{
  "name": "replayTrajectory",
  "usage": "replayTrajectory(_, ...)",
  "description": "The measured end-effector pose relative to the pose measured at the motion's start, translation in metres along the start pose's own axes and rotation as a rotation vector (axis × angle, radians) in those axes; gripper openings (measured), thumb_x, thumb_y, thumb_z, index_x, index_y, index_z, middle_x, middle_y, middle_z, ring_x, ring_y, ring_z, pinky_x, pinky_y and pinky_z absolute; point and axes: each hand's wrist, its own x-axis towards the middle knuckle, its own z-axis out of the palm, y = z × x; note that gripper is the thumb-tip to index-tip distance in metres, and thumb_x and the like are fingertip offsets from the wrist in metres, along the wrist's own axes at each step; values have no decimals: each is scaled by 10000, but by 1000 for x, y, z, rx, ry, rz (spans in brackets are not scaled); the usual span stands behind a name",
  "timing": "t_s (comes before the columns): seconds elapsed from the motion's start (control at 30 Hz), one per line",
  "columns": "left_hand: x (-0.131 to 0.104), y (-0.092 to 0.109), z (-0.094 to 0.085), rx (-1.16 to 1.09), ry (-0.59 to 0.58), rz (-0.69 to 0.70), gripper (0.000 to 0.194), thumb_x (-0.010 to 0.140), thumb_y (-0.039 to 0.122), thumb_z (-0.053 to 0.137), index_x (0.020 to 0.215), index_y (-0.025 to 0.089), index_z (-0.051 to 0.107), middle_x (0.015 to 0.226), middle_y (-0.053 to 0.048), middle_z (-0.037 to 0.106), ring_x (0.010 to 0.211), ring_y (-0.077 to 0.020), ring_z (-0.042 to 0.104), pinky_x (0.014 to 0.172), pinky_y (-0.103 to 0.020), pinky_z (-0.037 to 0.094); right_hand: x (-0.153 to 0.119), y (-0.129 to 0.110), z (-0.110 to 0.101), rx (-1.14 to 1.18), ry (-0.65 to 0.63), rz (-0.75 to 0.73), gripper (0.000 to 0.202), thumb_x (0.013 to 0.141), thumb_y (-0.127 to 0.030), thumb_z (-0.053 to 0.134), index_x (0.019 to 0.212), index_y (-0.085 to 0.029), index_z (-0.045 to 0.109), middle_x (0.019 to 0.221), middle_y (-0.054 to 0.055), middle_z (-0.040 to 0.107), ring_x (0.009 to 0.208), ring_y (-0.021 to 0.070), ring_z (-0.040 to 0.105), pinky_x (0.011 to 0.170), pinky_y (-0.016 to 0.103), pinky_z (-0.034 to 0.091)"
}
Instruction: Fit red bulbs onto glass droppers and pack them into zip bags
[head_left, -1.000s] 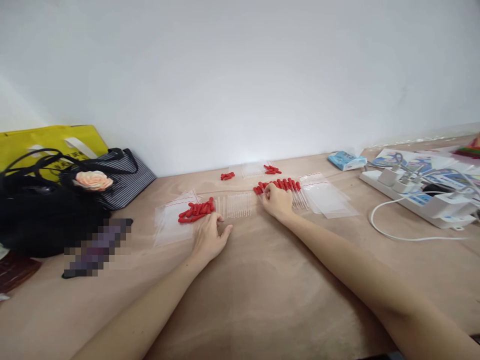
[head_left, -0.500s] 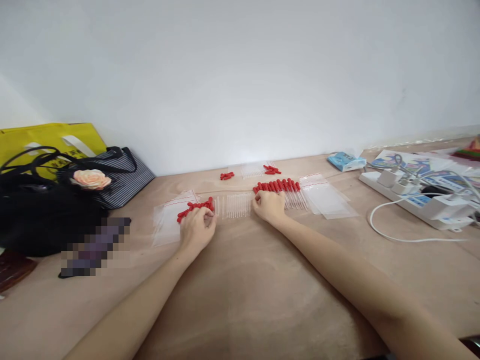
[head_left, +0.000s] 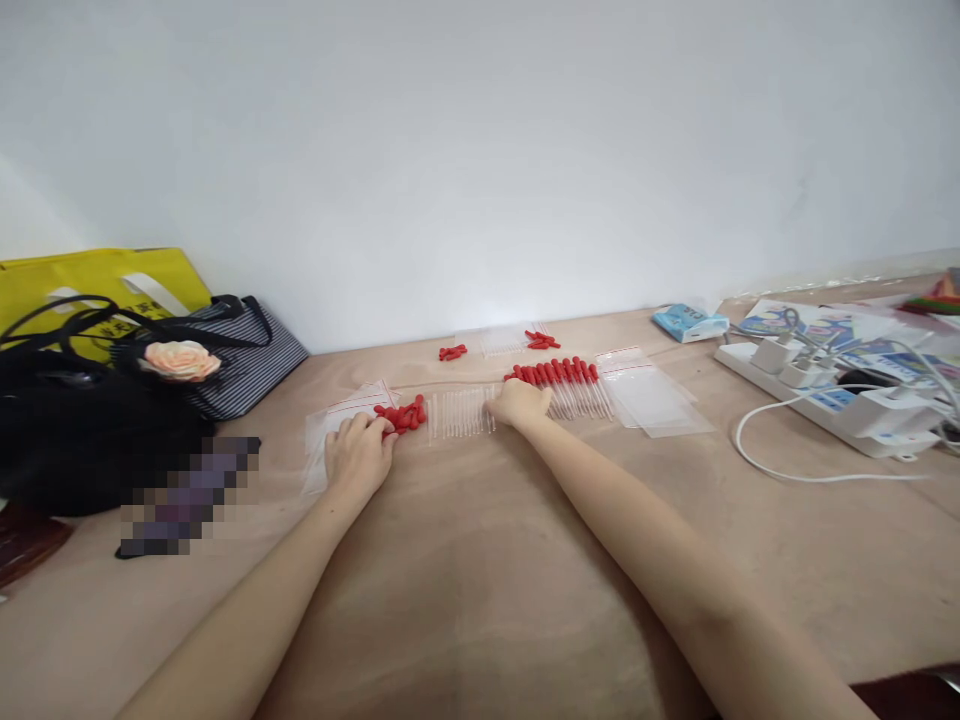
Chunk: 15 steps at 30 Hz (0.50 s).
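Note:
My left hand (head_left: 358, 455) is at the left side of a loose pile of red rubber dropper bulbs (head_left: 409, 413), its fingers curled in on a bulb at the pile's edge. Slim clear glass dropper tubes (head_left: 457, 412) lie side by side to the right of that pile. At the right end of these tubes, my right hand (head_left: 521, 403) has thumb and fingers closed on a tube, mostly hidden by the hand. Just beyond it lies a row of droppers with red bulbs fitted (head_left: 566, 375), bulbs pointing to the wall.
Clear zip bags lie at left (head_left: 319, 440) and right (head_left: 652, 395). Near the wall are two small groups of red bulbs (head_left: 452, 353) (head_left: 542, 341) and more tubes. A white power strip (head_left: 810, 400) with cables stands right; a striped bag (head_left: 247, 350) and yellow bag stand left.
My left hand has moved left, from the near side of the red bulb pile to its left edge. My right hand has shifted slightly left along the glass tubes.

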Motion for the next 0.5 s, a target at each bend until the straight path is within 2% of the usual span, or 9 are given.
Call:
replayTrajectory(0.2, -13, 19, -13, 6, 154, 135, 114, 767, 225, 486, 756, 163, 582, 859, -96, 573, 861, -281, 490, 691, -382, 353, -6, 7, -11, 14, -20, -52, 217, 738, -307, 475, 765, -135, 605, 747, 104, 645, 760, 232, 597, 777, 386, 317)
replayTrajectory(0.3, -23, 39, -18, -167, 192, 271, 104, 785, 200, 457, 763, 153, 547, 876, -101, 575, 868, -265, 495, 719, -376, 374, -14, 20, -22, 40, -34, -162, 220, 782, -296, 447, 696, -147, 582, 747, 100, 640, 762, 214, 592, 708, 316, 355)
replayTrajectory(0.43, -35, 62, -15, -537, 12, 383, 80, 820, 188, 414, 799, 168, 489, 785, -48, 575, 752, -193, 526, 672, -322, 419, -30, 52, -32, 121, -14, -355, 159, 843, -263, 410, 846, -157, 529, 834, 70, 629, 762, 146, 570, 656, 232, 369)
replayTrajectory(0.5, -38, 69, -11, -642, -58, 388, 68, 828, 194, 416, 824, 176, 482, 773, -28, 575, 723, -175, 534, 657, -310, 429, -40, 71, -32, 197, 11, -570, 133, 849, -232, 406, 875, -151, 508, 801, 62, 619, 714, 145, 559, 629, 234, 375)
